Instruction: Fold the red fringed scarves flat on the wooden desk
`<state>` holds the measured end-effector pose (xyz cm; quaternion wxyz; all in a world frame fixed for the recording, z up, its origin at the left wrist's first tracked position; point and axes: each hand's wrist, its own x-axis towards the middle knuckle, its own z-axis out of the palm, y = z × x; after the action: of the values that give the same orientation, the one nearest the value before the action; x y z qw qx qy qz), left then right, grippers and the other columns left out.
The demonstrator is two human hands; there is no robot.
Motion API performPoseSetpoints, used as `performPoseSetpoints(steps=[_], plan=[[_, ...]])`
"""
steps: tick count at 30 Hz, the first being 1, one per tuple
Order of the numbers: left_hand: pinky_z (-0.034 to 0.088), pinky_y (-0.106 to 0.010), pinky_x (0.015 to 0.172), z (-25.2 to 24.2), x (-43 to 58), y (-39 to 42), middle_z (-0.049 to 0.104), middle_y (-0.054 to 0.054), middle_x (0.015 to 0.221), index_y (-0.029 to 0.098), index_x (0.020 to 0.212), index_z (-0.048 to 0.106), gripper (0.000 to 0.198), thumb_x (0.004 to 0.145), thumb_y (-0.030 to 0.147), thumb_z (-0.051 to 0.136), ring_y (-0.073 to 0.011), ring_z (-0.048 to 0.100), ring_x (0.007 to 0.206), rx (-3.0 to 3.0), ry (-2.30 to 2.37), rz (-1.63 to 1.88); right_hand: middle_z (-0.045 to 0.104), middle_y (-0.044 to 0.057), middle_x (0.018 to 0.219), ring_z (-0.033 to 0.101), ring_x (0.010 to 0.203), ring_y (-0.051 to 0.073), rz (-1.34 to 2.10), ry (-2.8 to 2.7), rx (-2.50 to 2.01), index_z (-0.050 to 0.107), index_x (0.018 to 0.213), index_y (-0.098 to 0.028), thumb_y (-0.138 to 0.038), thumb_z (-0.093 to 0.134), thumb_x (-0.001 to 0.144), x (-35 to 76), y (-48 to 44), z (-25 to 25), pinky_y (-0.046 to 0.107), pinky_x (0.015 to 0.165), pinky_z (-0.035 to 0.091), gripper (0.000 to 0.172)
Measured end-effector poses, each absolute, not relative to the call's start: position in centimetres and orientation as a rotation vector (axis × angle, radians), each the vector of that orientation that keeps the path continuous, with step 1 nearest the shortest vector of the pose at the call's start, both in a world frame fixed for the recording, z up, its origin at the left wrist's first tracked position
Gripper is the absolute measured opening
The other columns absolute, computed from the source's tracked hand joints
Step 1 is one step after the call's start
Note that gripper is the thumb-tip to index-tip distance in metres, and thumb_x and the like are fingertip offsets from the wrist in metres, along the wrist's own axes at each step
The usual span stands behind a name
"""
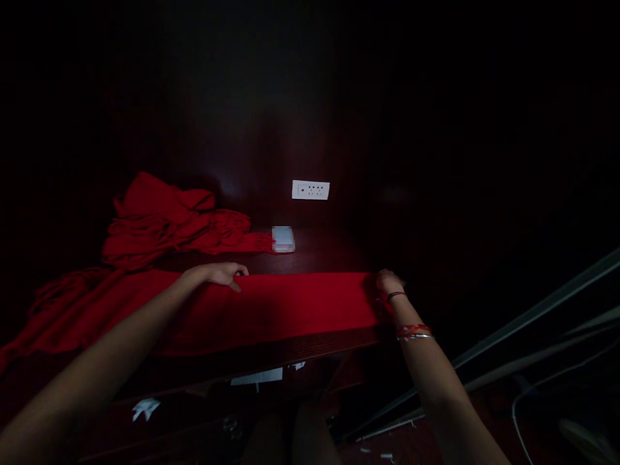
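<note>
A long red scarf (pixel 305 303) lies stretched flat along the dark wooden surface, with its loose, fringed part bunched toward the left. My left hand (pixel 223 274) rests at its far edge, left of the middle, thumb and fingers apart. At the scarf's right end, my right hand (pixel 390 282) has its fingers curled around the corner; the fingertips are partly hidden. Bracelets circle my right wrist. Behind the left part sits a heap of crumpled red fringed cloth (pixel 165 216).
A small whitish, blurred item (pixel 283 239) lies by the heap's fringe. The dark back panel carries a white power socket (pixel 310 190). Below the front edge are pale papers (pixel 256 376) and a crumpled white piece (pixel 145 408). Metal rails (pixel 542 310) slant along the right.
</note>
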<state>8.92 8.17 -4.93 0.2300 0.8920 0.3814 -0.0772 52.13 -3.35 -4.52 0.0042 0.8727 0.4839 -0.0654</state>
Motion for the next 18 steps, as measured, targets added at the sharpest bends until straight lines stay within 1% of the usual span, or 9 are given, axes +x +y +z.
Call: performPoseSetpoints(steps=[3,5,7,9,11,12,13,15,18], plan=[[0.038,-0.021,0.071,-3.7,7.6,8.7,0.057,0.0,0.09,0.017,0.092,0.053,0.039,0.062,0.042,0.05,-0.0151,0.051,0.081,2.431,1.097,-0.169,0.057,0.02,0.091,0.056,0.084,0.026,-0.182,1.499,2.756,0.049,0.104,-0.007,-0.01,0.041,0.071,51.9,-2.6,-3.7,0.037,0.065,0.042,0.034],[0.037,-0.022,0.075,-2.9,6.9,9.1,0.057,-0.001,0.094,0.016,0.096,0.052,0.039,0.065,0.039,0.049,-0.0165,0.051,0.085,2.462,1.229,-0.099,0.056,0.017,0.094,0.056,0.084,0.022,-0.133,1.612,2.747,0.042,0.111,-0.009,-0.009,0.04,0.073,51.6,-1.7,-2.8,0.029,0.067,0.042,0.038],[0.036,-0.026,0.079,-2.6,7.1,9.0,0.055,-0.005,0.099,0.015,0.102,0.05,0.04,0.068,0.034,0.047,-0.0189,0.049,0.091,2.53,1.435,-0.013,0.052,0.017,0.102,0.054,0.087,0.02,-0.027,1.732,2.746,0.035,0.117,-0.01,-0.01,0.036,0.076,51.1,-0.4,-2.0,0.027,0.069,0.041,0.041],[0.032,-0.034,0.084,-3.2,8.2,8.0,0.05,-0.01,0.108,0.015,0.111,0.044,0.043,0.071,0.032,0.045,-0.0224,0.044,0.1,2.614,1.687,0.139,0.042,0.02,0.113,0.05,0.094,0.023,0.112,1.789,2.766,0.031,0.12,-0.011,-0.009,0.031,0.077,50.4,0.9,-1.6,0.031,0.073,0.04,0.042],[0.025,-0.042,0.088,-4.6,9.8,6.2,0.041,-0.013,0.117,0.016,0.118,0.038,0.048,0.074,0.035,0.043,-0.0261,0.036,0.108,2.717,1.834,0.305,0.028,0.021,0.124,0.042,0.104,0.029,0.256,1.802,2.771,0.033,0.119,-0.013,-0.008,0.031,0.077,49.7,1.8,-2.0,0.04,0.078,0.036,0.042],[0.023,-0.044,0.089,-5.5,10.6,5.1,0.037,-0.014,0.12,0.018,0.12,0.036,0.051,0.074,0.04,0.043,-0.0272,0.033,0.11,2.792,1.792,0.336,0.022,0.021,0.128,0.036,0.109,0.032,0.321,1.822,2.753,0.036,0.118,-0.014,-0.009,0.032,0.077,49.4,2.1,-2.5,0.044,0.08,0.034,0.041],[0.023,-0.044,0.089,-6.3,11.2,4.0,0.035,-0.014,0.122,0.019,0.12,0.037,0.053,0.074,0.044,0.042,-0.0273,0.032,0.111,2.861,1.698,0.311,0.018,0.02,0.13,0.031,0.112,0.033,0.361,1.872,2.705,0.038,0.116,-0.015,-0.011,0.034,0.077,49.1,2.2,-3.2,0.047,0.081,0.032,0.04],[0.028,-0.04,0.087,-7.8,11.8,1.8,0.034,-0.013,0.121,0.02,0.119,0.039,0.054,0.073,0.05,0.041,-0.0261,0.033,0.109,2.944,1.523,0.259,0.02,0.018,0.13,0.028,0.114,0.032,0.346,2.094,2.488,0.041,0.115,-0.016,-0.019,0.039,0.077,48.8,1.7,-4.9,0.045,0.083,0.032,0.038],[0.032,-0.035,0.085,-8.7,10.9,-0.5,0.037,-0.012,0.116,0.019,0.117,0.041,0.05,0.074,0.046,0.041,-0.024,0.038,0.104,2.972,1.459,0.262,0.038,0.014,0.121,0.038,0.109,0.022,0.19,2.475,1.998,0.044,0.114,-0.016,-0.025,0.038,0.08,48.7,0.2,-7.0,0.033,0.084,0.035,0.036]])
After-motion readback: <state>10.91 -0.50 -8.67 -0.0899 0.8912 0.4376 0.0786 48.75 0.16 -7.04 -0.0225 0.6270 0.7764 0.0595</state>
